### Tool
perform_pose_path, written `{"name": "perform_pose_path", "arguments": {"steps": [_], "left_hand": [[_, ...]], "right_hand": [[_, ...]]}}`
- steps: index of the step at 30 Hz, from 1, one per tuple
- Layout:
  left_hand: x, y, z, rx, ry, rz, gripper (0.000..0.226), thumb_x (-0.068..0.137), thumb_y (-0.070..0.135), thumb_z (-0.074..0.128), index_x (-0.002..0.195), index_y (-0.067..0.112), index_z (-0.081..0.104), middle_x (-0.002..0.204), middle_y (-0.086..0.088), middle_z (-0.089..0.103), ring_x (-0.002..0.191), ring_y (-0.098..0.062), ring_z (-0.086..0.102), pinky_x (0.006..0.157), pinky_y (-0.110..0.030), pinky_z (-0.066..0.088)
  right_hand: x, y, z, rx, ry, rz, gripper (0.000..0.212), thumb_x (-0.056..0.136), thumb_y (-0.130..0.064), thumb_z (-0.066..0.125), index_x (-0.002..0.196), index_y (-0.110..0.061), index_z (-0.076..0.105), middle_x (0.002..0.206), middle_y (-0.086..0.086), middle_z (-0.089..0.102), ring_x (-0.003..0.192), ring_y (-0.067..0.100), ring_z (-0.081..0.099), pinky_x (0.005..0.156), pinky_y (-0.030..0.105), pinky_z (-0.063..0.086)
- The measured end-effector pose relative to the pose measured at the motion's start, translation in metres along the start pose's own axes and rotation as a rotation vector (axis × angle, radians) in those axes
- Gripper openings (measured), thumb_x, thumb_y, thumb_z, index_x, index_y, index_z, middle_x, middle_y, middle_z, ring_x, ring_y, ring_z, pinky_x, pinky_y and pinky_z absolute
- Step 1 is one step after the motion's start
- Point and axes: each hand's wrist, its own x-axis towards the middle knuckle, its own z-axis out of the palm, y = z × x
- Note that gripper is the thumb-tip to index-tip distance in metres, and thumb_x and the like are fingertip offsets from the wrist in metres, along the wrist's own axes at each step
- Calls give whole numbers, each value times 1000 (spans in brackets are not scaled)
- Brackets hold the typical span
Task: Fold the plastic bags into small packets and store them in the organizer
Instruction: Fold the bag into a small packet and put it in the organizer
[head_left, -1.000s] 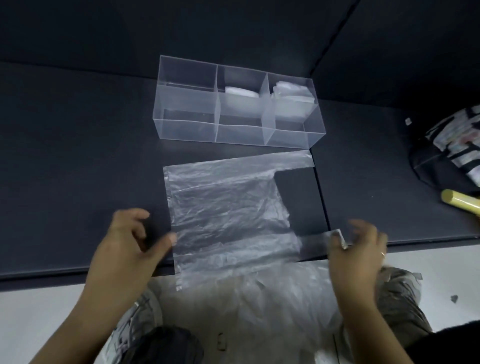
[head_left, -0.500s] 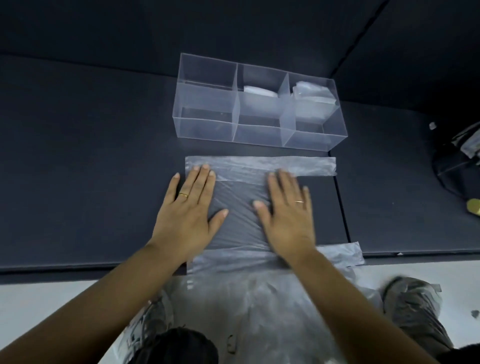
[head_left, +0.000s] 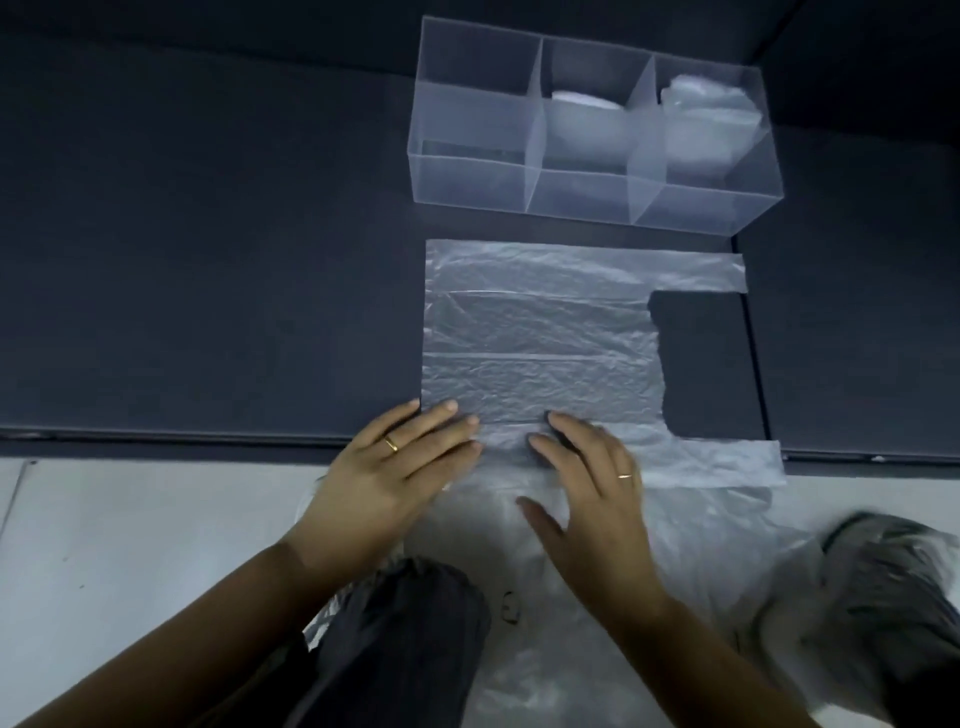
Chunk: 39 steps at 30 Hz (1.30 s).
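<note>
Plastic bag (head_left: 540, 338) lies flat; left hand (head_left: 400, 467) and right hand (head_left: 597, 483) press its near edge, fingers extended, gripping nothing — the edge beneath them is hidden.

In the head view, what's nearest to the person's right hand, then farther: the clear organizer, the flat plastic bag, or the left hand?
1. Flat plastic bag: touched by fingertips of the right hand.
2. Left hand: close beside it, on its left.
3. Clear organizer: farthest, beyond the bag.
</note>
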Motion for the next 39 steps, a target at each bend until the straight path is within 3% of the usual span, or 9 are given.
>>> {"name": "perform_pose_path", "arguments": {"steps": [5,10,13,16,20,24,30,35,39], "left_hand": [[22,8,-27,-309,55,-132,29,92,32,52,98,17,77,104,7,73,110,-12,64,95,-33,46],[42,-5,-72,-751,-181,-511,24,82,55,59,89,38,75,91,23,72,88,7,65,75,-11,47],[52,-27,-86,-886,-284,-594,22,72,52,61,87,43,75,87,22,73,85,7,67,73,-3,44],[66,-51,-96,-951,-268,-685,28,69,53,64,91,40,75,92,17,74,91,4,67,82,-14,48],[90,-79,-86,-906,-103,-891,39,57,60,70,90,38,76,93,18,74,92,6,65,89,-22,40],[112,-93,-58,-777,36,-997,21,72,44,77,75,24,75,78,18,73,82,6,65,75,-13,39],[122,-94,-34,-363,35,-956,31,82,43,69,71,14,67,77,-3,67,75,-18,62,58,-22,40],[117,-60,-29,64,361,-622,15,86,11,64,100,7,66,109,-16,58,97,-35,52,85,-42,41],[108,-27,-1,90,53,-318,43,97,21,39,128,-3,57,137,-19,52,131,-35,45,112,-45,31]], "right_hand": [[3,17,-22,34,136,78,19,84,-27,59,91,-17,73,102,-1,66,94,21,60,89,33,40],[-1,58,-87,61,-111,370,18,85,-16,70,76,-31,66,83,-17,64,82,9,62,74,17,39],[6,85,-128,246,-248,498,7,79,-38,69,73,-36,70,76,-15,69,70,1,63,59,6,42],[25,103,-155,400,-241,524,27,69,-54,63,82,-33,74,78,-7,72,72,4,66,65,13,48],[63,123,-149,535,-65,582,14,79,-38,67,76,-27,75,71,-17,70,66,-7,60,66,4,44],[94,143,-112,522,44,761,15,84,-28,71,74,-16,74,79,-9,72,76,2,61,76,18,47],[107,146,-90,377,229,834,27,82,-40,71,62,-22,69,64,-13,65,62,-2,55,56,12,39],[113,144,-82,344,333,883,29,83,-41,70,75,-13,73,69,0,67,62,9,56,57,17,37],[113,143,-75,354,421,869,31,83,-40,70,76,-10,73,68,4,68,60,10,56,57,18,39]]}}
